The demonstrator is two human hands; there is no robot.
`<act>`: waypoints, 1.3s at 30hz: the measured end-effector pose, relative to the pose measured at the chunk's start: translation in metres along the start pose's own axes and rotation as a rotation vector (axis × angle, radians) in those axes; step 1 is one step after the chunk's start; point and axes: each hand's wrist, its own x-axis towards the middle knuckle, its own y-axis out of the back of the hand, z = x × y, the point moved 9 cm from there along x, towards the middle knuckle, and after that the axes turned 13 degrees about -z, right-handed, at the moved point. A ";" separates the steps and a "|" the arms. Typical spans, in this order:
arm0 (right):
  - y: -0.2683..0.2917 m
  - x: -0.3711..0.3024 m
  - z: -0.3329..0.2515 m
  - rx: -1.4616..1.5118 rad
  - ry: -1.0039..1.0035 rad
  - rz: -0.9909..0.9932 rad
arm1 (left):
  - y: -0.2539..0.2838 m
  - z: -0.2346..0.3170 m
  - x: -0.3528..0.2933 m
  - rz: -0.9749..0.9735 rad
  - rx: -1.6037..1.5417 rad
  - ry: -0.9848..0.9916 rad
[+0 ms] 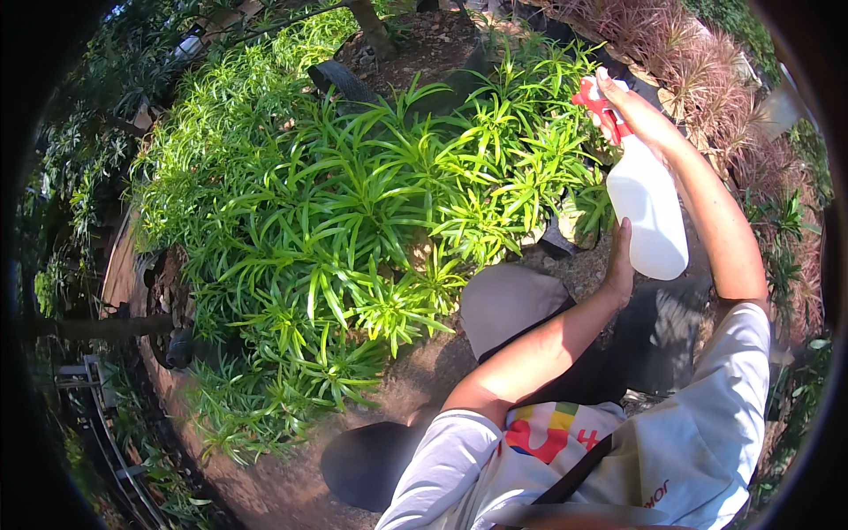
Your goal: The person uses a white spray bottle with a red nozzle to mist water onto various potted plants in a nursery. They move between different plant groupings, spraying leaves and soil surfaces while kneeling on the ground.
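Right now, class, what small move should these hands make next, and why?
Perhaps squeeze the red trigger head: the right hand grips it, the left hand sits beside the lower end of the white spray bottle, and the head seems to face the narrow-leaved green plants.

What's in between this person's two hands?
In the head view, the white spray bottle lies there, between the right hand at its red trigger head and the left hand beside its lower body.

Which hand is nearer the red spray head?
Right. The right hand is wrapped around the red spray head; the left hand is farther down, by the white bottle's lower left side.
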 end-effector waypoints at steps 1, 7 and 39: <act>0.001 -0.003 0.004 -0.057 -0.064 0.031 | -0.005 -0.003 -0.007 -0.055 -0.034 0.032; -0.020 -0.025 -0.012 -0.025 -0.111 0.071 | -0.015 -0.004 -0.030 -0.045 -0.110 0.052; -0.305 -0.018 -0.165 -0.731 0.070 -0.414 | 0.026 0.137 -0.143 0.187 -0.152 -0.885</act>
